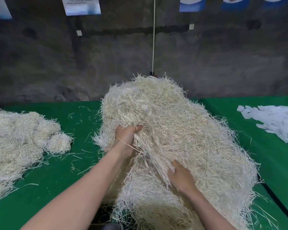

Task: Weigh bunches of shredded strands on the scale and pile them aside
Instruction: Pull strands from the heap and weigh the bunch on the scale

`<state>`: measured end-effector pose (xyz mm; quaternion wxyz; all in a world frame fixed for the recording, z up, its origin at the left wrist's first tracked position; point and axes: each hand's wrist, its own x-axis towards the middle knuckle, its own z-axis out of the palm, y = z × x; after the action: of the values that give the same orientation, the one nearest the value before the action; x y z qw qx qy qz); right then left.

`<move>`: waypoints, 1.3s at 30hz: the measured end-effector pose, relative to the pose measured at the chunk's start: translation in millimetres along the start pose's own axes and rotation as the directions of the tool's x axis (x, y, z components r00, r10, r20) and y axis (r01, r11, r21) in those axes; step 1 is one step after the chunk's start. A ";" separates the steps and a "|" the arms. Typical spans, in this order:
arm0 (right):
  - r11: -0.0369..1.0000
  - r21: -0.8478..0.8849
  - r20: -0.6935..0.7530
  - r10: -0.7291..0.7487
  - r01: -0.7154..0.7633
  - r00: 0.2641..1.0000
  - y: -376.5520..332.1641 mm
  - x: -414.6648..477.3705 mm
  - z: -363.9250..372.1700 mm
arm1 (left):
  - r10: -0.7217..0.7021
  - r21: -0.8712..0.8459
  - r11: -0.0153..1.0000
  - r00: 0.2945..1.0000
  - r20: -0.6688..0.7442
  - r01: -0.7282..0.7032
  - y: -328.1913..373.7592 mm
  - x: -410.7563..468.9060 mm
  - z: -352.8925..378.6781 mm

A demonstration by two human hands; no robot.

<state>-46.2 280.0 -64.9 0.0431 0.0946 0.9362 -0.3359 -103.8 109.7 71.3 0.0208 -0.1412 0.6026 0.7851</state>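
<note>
Our left hand (126, 140) grips a bunch in the big heap of shredded strands (198, 138) on the green desk (70, 176). Our right hand (181, 177) digs in nearer us (fingers buried). A smaller pile (20, 135) lies left, white paper slips (276, 120) right.

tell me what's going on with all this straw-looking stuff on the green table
A person is working at a green-covered table, with both hands dug into a large heap of pale shredded strands in the middle. The left hand grips a clump partway up the heap, and the right hand grips strands nearer the person. A smaller pile of pale shredded bunches lies to the left, and a heap of white paper slips to the right. No scale is plainly visible.
</note>
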 end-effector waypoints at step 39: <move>0.689 0.707 0.151 -0.371 0.163 0.916 -108.3 -15.5 -19.3 | 0.104 -0.074 0.993 0.987 0.122 -0.095 38.8 -25.1 -14.2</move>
<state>-53.7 208.1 19.5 0.0884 -0.0839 0.7346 -0.6674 -84.7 89.1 110.7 0.0145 -0.0621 0.5792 0.8127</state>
